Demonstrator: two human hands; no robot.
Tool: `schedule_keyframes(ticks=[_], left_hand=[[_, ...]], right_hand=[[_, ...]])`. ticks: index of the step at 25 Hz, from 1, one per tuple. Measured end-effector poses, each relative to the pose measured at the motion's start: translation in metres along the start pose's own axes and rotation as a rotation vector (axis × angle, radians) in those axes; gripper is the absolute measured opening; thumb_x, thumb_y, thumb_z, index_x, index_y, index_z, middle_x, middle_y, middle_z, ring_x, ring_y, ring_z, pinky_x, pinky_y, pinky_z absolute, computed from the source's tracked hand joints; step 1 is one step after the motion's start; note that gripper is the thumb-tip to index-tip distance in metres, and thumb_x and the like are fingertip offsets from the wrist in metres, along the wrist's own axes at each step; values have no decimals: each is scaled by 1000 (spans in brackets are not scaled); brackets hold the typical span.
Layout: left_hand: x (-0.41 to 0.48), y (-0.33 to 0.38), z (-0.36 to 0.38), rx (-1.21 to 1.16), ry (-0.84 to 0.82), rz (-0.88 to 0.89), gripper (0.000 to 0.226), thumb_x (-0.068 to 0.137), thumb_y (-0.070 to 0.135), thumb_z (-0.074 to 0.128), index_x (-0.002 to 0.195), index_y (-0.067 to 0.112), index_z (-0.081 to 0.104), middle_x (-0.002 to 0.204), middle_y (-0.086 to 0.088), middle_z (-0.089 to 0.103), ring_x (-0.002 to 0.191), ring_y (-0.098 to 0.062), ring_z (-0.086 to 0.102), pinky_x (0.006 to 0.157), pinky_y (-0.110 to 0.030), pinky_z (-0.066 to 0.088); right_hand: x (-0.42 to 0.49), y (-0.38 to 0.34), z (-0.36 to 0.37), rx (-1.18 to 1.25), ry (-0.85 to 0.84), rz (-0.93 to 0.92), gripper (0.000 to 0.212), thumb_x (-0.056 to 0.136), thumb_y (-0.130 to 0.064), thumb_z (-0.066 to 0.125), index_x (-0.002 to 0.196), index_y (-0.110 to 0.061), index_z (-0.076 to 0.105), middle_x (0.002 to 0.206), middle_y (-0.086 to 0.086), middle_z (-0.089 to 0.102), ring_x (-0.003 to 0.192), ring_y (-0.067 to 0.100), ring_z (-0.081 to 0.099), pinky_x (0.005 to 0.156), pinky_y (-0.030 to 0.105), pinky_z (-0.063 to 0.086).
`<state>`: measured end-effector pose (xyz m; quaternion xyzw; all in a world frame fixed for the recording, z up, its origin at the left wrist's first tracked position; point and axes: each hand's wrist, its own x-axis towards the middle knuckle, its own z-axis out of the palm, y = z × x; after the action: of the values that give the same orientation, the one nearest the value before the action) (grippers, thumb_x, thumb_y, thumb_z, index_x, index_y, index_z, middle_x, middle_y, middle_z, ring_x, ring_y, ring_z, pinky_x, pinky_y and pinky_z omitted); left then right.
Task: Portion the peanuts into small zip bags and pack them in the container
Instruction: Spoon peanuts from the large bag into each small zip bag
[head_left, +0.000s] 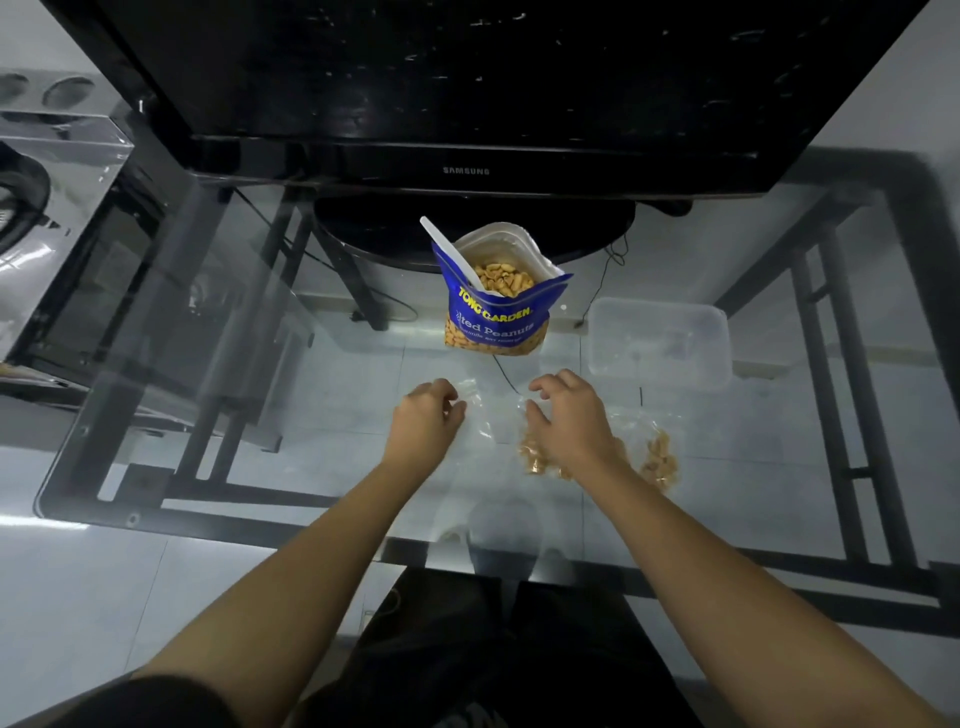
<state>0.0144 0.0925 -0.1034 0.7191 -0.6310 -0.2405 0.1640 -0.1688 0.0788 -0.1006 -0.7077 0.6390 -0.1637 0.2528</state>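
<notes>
Surface: a clear glass table top (270, 395) with rounded corners is carried on a black metal frame (852, 415). A pale tiled floor (78, 597) is seen through and beside the glass. At the far edge a black television (467, 104) with a glossy bezel is stood on an oval black base (374, 234). Thin dark cables (610, 270) are seen beneath the glass.

Grip: the left hand (428, 421) is held with its fingers curled, and the left edge of an empty zip bag (483, 415) is pinched between thumb and fingertips. The right hand (566, 415) is likewise curled, and the right edge of the same bag is pinched. The bag is held between the two hands, just above or on the glass; which cannot be told.

Materials: the empty zip bag is thin, clear and crinkled. A filled zip bag (532, 457) of tan peanuts is lying partly under the right wrist. A second filled bag (660, 457) is lying just to its right. The peanut pack (493, 317), a glossy blue pouch with yellow lettering, is stood upright and open beyond the hands. A white plastic spoon (449, 247) is left leaning in its mouth, with its bowl buried among the nuts. The container (660, 343), a shallow rectangular tub of translucent plastic with rounded corners, is set to the right of the pack, apart from it.
</notes>
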Motion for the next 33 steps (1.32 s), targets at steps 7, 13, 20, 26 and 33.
schedule_keyframes(ticks=[7, 13, 20, 26, 33], left_hand=[[24, -21, 6, 179, -210, 83, 49, 89, 22, 59, 135, 10, 44, 132, -12, 49, 121, -28, 42, 102, -32, 36], [32, -22, -15, -117, -271, 87, 16, 86, 11, 62, 99, 5, 68, 97, -15, 64, 83, -25, 59, 72, -23, 43], [40, 0, -81, -895, -428, -255, 7, 86, 10, 63, 92, 14, 65, 84, -2, 65, 78, -15, 64, 71, -22, 55], [49, 43, -120, -1184, -466, -142, 19, 93, 4, 48, 95, 2, 67, 80, -4, 73, 76, -13, 70, 67, -22, 57], [61, 82, -144, -1340, -526, -66, 23, 91, -2, 46, 102, 2, 65, 87, -10, 72, 78, -15, 70, 72, -23, 59]], right_hand=[[0, -35, 43, -143, -263, 89, 54, 82, -37, 66, 122, -5, 49, 122, 13, 51, 112, 28, 52, 91, 33, 44], [3, -42, 46, -100, -260, 115, 40, 83, -25, 66, 118, -8, 54, 122, 10, 49, 111, 26, 51, 90, 32, 43], [1, -70, -2, 993, 25, 384, 10, 84, -12, 66, 83, -20, 61, 82, -3, 66, 78, 14, 65, 67, 17, 52], [20, -77, -74, 982, 60, 171, 11, 85, -11, 66, 94, -17, 68, 87, 4, 71, 81, 15, 68, 76, 26, 55], [37, -78, -118, 939, 91, 86, 13, 84, -16, 66, 86, -28, 67, 82, -3, 69, 78, 12, 69, 66, 24, 52]])
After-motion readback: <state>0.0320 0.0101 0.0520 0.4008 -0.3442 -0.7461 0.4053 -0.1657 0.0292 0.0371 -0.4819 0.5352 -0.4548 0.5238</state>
